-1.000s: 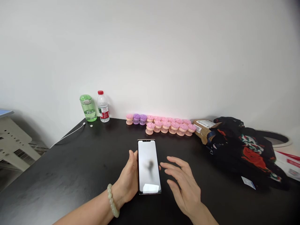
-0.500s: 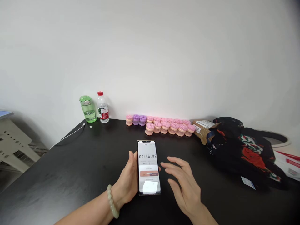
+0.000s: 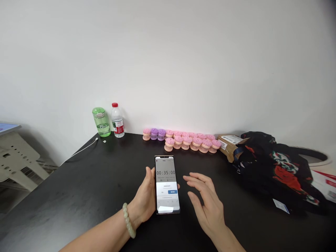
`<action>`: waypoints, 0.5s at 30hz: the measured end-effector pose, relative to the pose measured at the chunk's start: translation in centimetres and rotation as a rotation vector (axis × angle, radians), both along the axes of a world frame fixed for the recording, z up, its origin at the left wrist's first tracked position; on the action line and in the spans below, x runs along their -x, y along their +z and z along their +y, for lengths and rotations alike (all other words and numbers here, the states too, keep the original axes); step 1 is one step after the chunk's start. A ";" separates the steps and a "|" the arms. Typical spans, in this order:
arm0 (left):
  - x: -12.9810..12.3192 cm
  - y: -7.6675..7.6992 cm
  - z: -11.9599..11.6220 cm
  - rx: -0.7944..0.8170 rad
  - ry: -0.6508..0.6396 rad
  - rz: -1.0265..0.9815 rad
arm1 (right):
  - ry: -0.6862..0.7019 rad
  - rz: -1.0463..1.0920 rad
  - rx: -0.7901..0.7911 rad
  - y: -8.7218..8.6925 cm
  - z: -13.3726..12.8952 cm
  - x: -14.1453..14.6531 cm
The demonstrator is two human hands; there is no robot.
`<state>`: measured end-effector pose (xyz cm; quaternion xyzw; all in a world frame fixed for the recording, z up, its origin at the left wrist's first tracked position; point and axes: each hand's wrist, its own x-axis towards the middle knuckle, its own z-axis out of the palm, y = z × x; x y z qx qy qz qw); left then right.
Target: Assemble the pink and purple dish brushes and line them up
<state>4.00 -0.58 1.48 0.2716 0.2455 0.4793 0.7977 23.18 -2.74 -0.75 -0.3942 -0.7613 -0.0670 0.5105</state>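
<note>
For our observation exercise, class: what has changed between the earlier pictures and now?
The phone screen has gone from a blurred page to a timer reading 00:34:28, and now reads 00:35:00 with a pop-up below. The right hand has edged slightly forward. Nothing was taken hold of or let go: the left hand still holds the phone. The brushes and bottles stayed put.

We see pink and purple brushes (image 3: pixel 186 140), a black table (image 3: pixel 105 189), a green cup (image 3: pixel 101 122), and a red bottle cap (image 3: pixel 114 105).
</note>
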 end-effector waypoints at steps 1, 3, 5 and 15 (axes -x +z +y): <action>0.0 0.0 0.0 0.000 0.001 -0.004 | 0.002 -0.005 0.003 -0.1 0.0 0.0; 0.0 0.1 0.0 -0.001 0.008 -0.007 | 0.005 -0.009 0.009 -0.2 0.0 0.0; -0.1 0.2 0.0 -0.001 0.014 0.001 | 0.012 -0.009 0.012 -0.2 0.0 -0.1; 0.3 0.7 0.3 0.055 0.029 -0.012 | 0.063 -0.001 -0.002 0.1 -0.3 0.1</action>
